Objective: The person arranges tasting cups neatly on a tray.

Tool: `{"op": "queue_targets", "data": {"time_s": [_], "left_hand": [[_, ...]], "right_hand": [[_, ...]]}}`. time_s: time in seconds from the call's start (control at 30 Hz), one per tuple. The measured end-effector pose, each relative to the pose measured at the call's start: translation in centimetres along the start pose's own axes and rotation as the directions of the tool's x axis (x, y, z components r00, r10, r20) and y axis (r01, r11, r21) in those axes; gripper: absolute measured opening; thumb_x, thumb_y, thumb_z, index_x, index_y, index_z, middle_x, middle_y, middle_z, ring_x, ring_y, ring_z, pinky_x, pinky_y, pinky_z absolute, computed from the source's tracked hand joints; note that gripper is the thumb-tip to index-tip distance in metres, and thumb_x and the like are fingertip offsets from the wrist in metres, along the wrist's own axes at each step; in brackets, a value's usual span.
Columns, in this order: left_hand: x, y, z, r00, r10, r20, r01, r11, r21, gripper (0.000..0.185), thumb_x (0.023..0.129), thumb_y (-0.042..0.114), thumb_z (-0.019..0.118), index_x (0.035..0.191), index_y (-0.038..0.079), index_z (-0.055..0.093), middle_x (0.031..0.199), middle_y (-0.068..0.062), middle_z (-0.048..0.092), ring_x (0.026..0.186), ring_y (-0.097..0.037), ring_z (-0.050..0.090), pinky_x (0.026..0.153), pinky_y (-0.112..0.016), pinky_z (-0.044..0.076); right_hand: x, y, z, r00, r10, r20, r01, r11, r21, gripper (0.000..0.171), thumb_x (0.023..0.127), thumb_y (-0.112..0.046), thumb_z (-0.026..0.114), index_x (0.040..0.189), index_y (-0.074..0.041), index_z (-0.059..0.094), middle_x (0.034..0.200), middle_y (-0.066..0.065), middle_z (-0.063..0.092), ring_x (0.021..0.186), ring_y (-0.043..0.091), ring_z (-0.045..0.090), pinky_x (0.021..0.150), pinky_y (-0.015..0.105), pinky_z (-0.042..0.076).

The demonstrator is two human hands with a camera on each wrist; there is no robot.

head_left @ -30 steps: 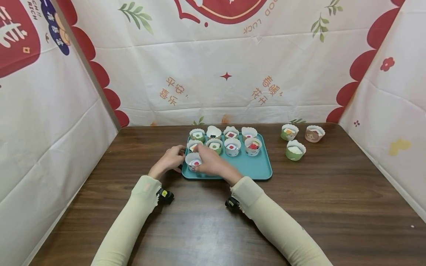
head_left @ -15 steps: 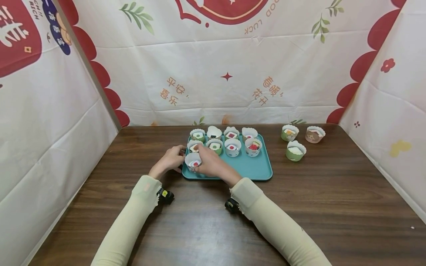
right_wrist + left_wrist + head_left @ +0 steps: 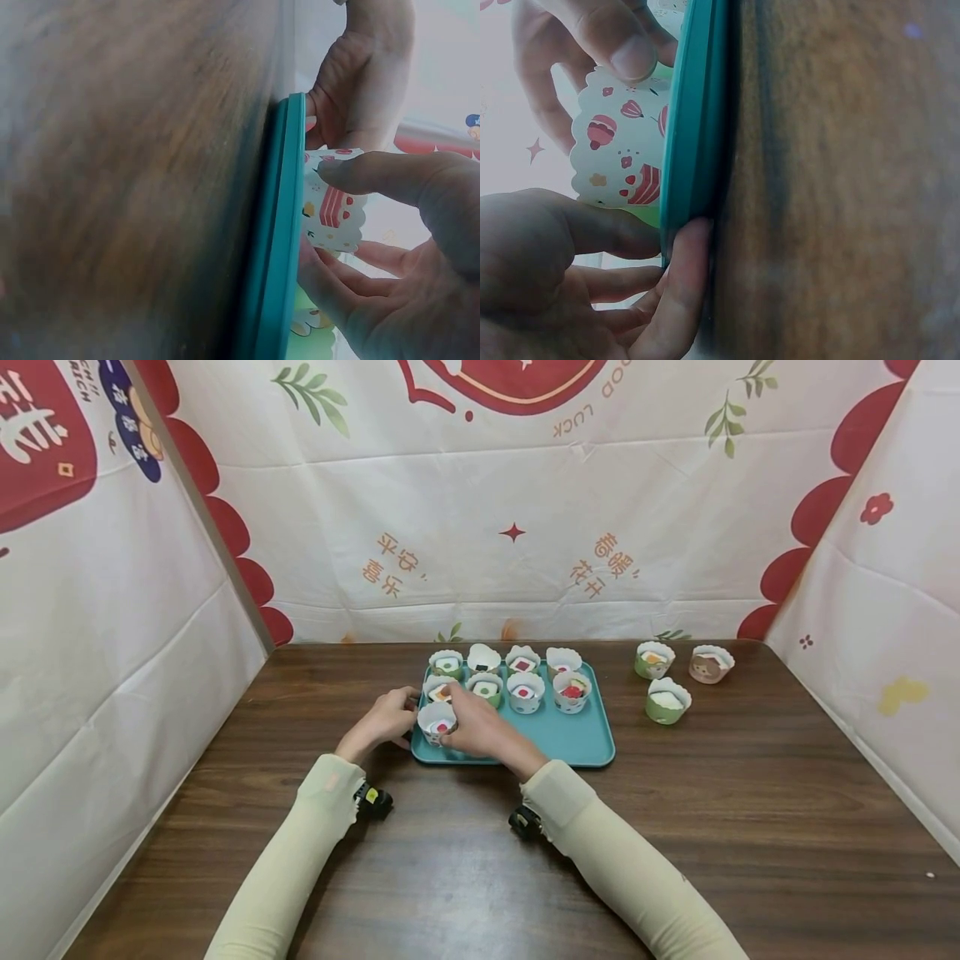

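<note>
In the head view, a teal tray [image 3: 581, 739] bears several scalloped paper baking cups. My right hand [image 3: 480, 725] holds a white printed cup [image 3: 432, 732] at the tray's front left corner; a white piece with a red centre lies in it. The right wrist view shows my thumb and fingers on either side of this cup [image 3: 337, 217]. At the tray's left edge is my left hand [image 3: 386, 718]. Its fingers pinch the tray's rim [image 3: 694, 142] in the left wrist view, beside the cup [image 3: 615, 150].
Two rows of cups fill the back of the tray, among them a green cup [image 3: 486, 688] and a white cup with red pieces [image 3: 572, 700]. Off to the right stand a green cup [image 3: 666, 712], another green cup [image 3: 651, 668] and a brown cup [image 3: 709, 672] on the wooden table [image 3: 465, 877].
The held cup shifts only very slightly at the tray's front left corner. Both hands keep their places, and the other cups stand as before.
</note>
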State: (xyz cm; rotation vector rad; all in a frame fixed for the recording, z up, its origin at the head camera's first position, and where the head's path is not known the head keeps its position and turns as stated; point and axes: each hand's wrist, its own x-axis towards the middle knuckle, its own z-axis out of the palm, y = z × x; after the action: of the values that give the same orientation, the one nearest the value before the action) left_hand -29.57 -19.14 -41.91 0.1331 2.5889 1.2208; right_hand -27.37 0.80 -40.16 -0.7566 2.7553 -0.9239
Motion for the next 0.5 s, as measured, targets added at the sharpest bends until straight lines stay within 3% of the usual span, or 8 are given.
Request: {"op": "queue_targets", "data": {"time_s": [0.27, 0.5], "left_hand": [[-0.1, 0.1, 0.1, 1.000, -0.002, 0.014, 0.002, 1.000, -0.011, 0.051, 0.102, 0.009, 0.048, 0.151, -0.002, 0.043, 0.132, -0.025, 0.056, 0.098, -0.027, 0.063, 0.065, -0.037, 0.066], [0.0, 0.0, 0.1, 1.000, 0.006, 0.008, -0.006, 1.000, -0.012, 0.050, 0.102, 0.011, 0.048, 0.150, -0.003, 0.043, 0.133, -0.027, 0.058, 0.099, -0.027, 0.065, 0.065, -0.038, 0.066]], "right_hand": [[-0.5, 0.2, -1.2, 1.000, 0.002, -0.019, -0.002, 1.000, 0.014, 0.071, 0.088, -0.018, 0.082, 0.146, -0.004, 0.045, 0.124, 0.014, 0.066, 0.111, 0.029, 0.064, 0.091, 0.044, 0.057], [-1.0, 1.3, -2.4, 0.998, -0.062, -0.029, 0.064, 0.996, 0.067, 0.073, 0.087, -0.014, 0.082, 0.149, -0.004, 0.045, 0.128, 0.017, 0.066, 0.117, 0.031, 0.067, 0.096, 0.044, 0.058]]}}
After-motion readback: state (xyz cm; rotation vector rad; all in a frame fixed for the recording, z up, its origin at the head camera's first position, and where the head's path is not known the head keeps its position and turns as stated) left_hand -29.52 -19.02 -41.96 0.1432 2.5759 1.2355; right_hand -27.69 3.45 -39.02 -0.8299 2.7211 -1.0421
